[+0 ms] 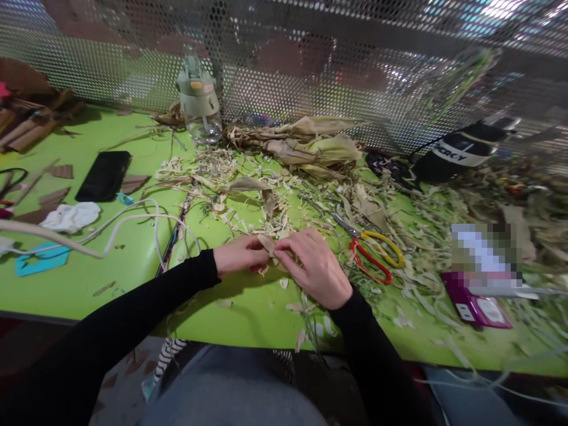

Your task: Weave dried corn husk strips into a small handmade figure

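Note:
Both hands meet above the green table (248, 328), close to its front edge. My left hand (242, 254) is closed, pinching a small piece of pale dried corn husk (266, 243) that stands up between the fingertips. My right hand (317, 266) comes in from the right, with its thumb and fingers pressed together at the same piece. Small curled bits hang under the left fingers, too small to make out. Just right of my right hand lie scissors (373, 251) with red and yellow handles, on top of husk scraps. Green stems or wires stick out below the right hand.
Dried corn husks (310, 145) are heaped at the back beside a clear drink bottle (199, 106). A black phone (104, 176), a white cable (133, 218) and a blue tag (42, 259) lie left. At right are a black bottle (461, 151) and a purple packet (477, 305).

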`<state>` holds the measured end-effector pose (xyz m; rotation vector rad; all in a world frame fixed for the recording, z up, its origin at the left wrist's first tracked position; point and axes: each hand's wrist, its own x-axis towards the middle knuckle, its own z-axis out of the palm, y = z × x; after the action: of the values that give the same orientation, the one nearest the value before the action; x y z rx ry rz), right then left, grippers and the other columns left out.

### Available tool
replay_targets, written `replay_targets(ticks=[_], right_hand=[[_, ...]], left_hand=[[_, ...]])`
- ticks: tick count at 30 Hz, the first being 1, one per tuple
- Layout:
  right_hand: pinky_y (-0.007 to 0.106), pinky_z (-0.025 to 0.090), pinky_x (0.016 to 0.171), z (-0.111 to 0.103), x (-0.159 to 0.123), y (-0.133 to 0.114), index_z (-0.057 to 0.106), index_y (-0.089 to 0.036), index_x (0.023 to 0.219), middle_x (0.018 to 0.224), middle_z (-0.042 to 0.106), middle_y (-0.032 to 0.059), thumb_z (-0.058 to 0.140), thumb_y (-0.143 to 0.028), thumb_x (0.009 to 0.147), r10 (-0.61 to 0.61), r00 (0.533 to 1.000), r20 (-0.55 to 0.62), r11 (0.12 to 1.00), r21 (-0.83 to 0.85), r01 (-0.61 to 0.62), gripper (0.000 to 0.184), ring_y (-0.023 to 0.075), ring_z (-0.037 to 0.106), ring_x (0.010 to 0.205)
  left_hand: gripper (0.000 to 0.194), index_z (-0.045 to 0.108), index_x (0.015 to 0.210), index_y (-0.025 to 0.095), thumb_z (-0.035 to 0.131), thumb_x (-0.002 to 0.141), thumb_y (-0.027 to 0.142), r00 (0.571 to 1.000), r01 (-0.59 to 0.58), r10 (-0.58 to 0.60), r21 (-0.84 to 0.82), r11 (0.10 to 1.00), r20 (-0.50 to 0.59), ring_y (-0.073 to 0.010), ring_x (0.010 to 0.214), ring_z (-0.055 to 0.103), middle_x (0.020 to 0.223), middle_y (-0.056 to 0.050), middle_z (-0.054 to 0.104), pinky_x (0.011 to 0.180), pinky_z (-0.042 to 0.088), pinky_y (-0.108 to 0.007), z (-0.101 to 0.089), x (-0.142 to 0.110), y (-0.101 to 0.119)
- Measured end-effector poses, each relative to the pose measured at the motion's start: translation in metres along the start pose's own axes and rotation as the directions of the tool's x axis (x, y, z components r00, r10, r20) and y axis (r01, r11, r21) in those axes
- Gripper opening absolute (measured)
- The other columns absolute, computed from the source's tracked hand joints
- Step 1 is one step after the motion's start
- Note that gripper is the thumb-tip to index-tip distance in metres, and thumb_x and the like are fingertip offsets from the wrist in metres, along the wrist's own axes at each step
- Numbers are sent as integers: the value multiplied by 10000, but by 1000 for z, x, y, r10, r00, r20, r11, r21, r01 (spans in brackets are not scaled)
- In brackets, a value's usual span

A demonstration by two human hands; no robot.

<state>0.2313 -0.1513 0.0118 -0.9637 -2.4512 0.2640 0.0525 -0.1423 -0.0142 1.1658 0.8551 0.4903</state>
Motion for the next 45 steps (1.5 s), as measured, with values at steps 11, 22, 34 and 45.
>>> replay_targets(ticks=[11,22,34,45], right_hand=[[330,364,718,1,-1,2,548,-190,827,763,644,28,502,-195,901,10,999,-33,999,-43,-12,87,174,487,712],[337,362,716,2,-1,1,538,-189,830,769,628,36,470,-200,914,44,998,-49,995,-90,-48,108,176,482,708],[334,363,706,1,-3,3,546,-191,859,754,619,36,509,-194,889,38,999,-29,999,-25,-39,47,184,487,715],[336,394,768,-3,-2,10,596,-175,835,787,649,44,514,-171,886,-15,999,52,995,98,10,96,176,525,764]], left_hand=[[218,545,893,136,651,715,204,984,-59,69,-65,996,165,-78,602,560,691,25,572,654,485,-258,-12,-4,2],[201,556,980,143,498,855,288,981,-193,190,385,902,46,-87,579,529,711,1,605,585,448,-230,-10,-5,-2],[301,556,993,133,383,916,368,978,-202,209,314,928,10,-109,595,573,709,-21,613,614,487,-255,-7,-4,-3],[212,535,871,127,533,854,338,989,-142,139,75,987,45,-116,683,625,777,-43,645,728,521,-306,-5,0,-9]])
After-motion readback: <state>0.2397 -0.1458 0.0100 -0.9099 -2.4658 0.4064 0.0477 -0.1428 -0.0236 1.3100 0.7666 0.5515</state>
